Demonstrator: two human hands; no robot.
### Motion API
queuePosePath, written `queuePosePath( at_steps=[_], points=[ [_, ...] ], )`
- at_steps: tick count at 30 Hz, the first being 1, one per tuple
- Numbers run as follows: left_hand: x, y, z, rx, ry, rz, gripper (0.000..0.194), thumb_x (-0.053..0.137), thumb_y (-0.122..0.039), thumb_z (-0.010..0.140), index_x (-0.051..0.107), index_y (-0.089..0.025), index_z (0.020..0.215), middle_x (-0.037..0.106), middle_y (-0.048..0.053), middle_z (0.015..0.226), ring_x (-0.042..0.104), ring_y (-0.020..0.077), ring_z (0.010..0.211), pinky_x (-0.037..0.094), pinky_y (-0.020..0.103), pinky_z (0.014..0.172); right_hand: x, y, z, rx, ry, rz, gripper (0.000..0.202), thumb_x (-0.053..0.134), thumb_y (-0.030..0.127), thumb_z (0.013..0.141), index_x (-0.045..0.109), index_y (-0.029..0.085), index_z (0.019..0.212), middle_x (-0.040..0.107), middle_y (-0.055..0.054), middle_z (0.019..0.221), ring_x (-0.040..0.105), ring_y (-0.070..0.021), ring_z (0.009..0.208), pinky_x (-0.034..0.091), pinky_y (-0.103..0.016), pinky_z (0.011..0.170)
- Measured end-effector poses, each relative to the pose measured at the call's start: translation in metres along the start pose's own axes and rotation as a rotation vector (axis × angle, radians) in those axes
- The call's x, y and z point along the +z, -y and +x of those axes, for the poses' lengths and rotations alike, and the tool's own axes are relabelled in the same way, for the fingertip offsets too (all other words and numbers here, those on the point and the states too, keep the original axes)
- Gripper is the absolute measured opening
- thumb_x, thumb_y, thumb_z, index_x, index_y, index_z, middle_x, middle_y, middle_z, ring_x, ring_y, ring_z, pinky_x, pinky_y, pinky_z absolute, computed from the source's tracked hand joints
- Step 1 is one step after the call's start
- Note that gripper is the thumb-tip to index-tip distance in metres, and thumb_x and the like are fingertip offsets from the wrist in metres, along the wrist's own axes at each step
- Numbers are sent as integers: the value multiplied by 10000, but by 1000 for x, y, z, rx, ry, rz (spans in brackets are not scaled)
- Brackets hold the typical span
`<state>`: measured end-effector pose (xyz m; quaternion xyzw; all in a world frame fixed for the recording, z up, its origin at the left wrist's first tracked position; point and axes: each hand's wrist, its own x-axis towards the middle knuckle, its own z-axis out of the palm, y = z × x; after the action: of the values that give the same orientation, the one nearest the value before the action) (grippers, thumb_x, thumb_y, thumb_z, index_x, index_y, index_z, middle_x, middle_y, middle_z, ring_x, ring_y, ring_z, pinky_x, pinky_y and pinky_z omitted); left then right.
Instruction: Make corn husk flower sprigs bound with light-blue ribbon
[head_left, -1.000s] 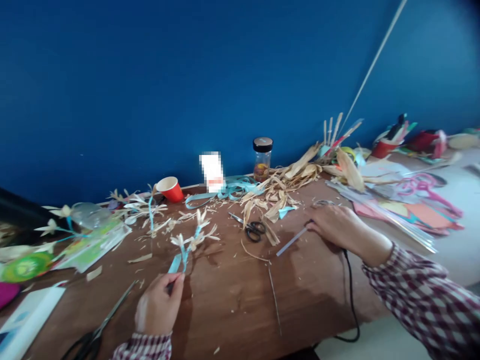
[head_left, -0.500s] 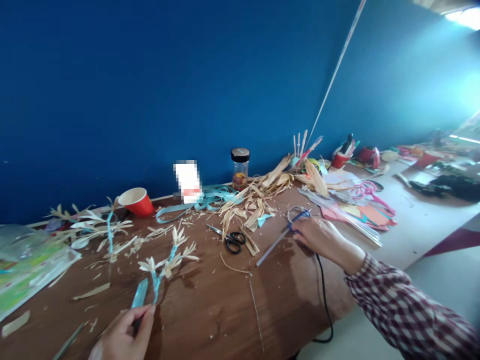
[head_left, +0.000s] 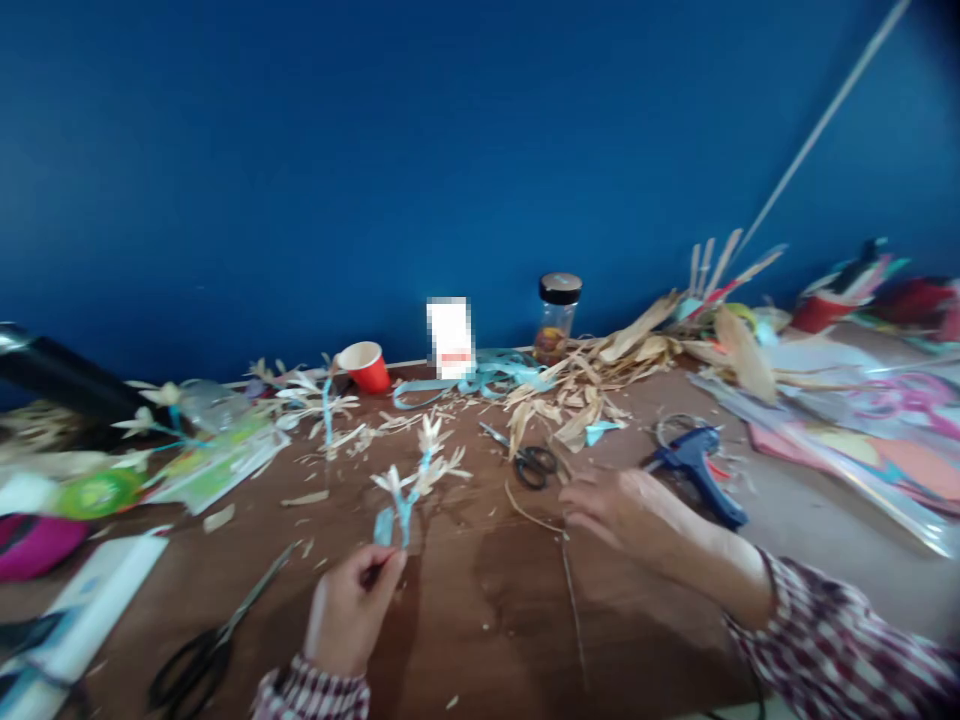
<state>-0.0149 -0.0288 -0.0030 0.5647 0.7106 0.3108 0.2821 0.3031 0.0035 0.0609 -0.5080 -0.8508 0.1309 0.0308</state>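
Our L hand (head_left: 351,605) has thumb + fingers pinched on the stem of the flower sprig (head_left: 407,504), pale petals w/ blue wrap, L of & nearer us than the small scissors (head_left: 535,467). Our R hand (head_left: 619,508) is just R of the small scissors, nr the thin wire (head_left: 573,600) on our side of them; its fingers sit close tog., can't tell if they grip anything. Farther R of the small scissors we've the blue glue gun (head_left: 701,470); behind them, the black-lidded jar (head_left: 559,320) & blue ribbon (head_left: 504,373); back L, the red cup (head_left: 369,372); front L, the big scissors (head_left: 223,636).
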Motion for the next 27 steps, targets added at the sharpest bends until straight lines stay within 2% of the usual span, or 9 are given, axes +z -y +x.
queuePosePath(
  at_steps=[2, 3, 4, 8, 11, 14, 20, 24, 27],
  points=[
    [2, -11, -2, -26, 132, -113, 312, 581, -465, 724, 668, -173, 654, 648, 7, 581, 586, 177, 601, 435, 250, 573, 16, 29, 11, -155, 46, 243, 146, 510, 226, 880, 648, 210, 927, 683, -62, 914, 630, -202, 852, 453, -284, 737],
    [5, -16, -2, -49, 206, -137, 320, 591, -466, 719, 664, -164, 646, 632, 3, 558, 572, 169, 576, 428, 245, 552, 24, 42, 17, -185, 60, 385, 156, 513, 201, 872, 645, 209, 954, 687, -54, 917, 631, -189, 851, 454, -268, 734],
    [7, -21, -3, -64, 226, -149, 330, 586, -464, 726, 657, -156, 631, 615, 1, 534, 556, 161, 554, 418, 243, 541, 32, 54, 25, -176, 67, 516, 155, 519, 180, 859, 652, 206, 933, 693, -42, 879, 635, -175, 808, 454, -251, 700],
    [18, -28, -3, -82, 214, -184, 294, 595, -420, 722, 665, -141, 662, 643, 22, 583, 576, 168, 581, 437, 252, 571, 61, 82, 56, -18, 12, 785, 160, 519, 202, 846, 665, 171, 906, 691, -40, 768, 624, -157, 682, 443, -240, 610],
    [21, -25, -4, -65, 188, -151, 263, 570, -376, 742, 662, -140, 670, 652, 29, 595, 584, 165, 569, 435, 250, 561, 78, 87, 74, 76, 68, 943, 179, 537, 277, 844, 663, 151, 852, 645, -15, 619, 581, -135, 540, 418, -227, 512],
    [21, -20, -6, -24, 174, -109, 253, 545, -343, 764, 666, -140, 675, 653, 34, 598, 580, 161, 559, 424, 244, 546, 89, 89, 85, 75, 94, 1090, 125, 611, 264, 788, 644, 147, 815, 643, -8, 642, 566, -120, 532, 411, -215, 494],
    [17, -16, -4, 43, 223, -39, 240, 545, -322, 785, 710, -153, 742, 693, 52, 702, 596, 166, 616, 424, 251, 578, 87, 90, 94, -6, 61, 1033, 39, 613, 150, 739, 597, 156, 704, 570, 26, 597, 515, -107, 552, 374, -207, 508],
    [2, -15, 0, 128, 271, 54, 229, 536, -300, 804, 738, -194, 787, 701, 45, 780, 623, 178, 726, 432, 262, 669, 81, 85, 94, -6, 81, 1004, 59, 605, 138, 728, 582, 157, 677, 576, 18, 607, 520, -113, 576, 370, -208, 515],
    [-14, -10, 4, 116, 270, 130, 229, 535, -311, 809, 734, -203, 781, 696, 37, 777, 621, 177, 733, 436, 271, 695, 81, 82, 93, 14, 138, 1009, 39, 568, 145, 754, 574, 160, 718, 576, 24, 566, 513, -103, 505, 353, -198, 459]
  ],
)
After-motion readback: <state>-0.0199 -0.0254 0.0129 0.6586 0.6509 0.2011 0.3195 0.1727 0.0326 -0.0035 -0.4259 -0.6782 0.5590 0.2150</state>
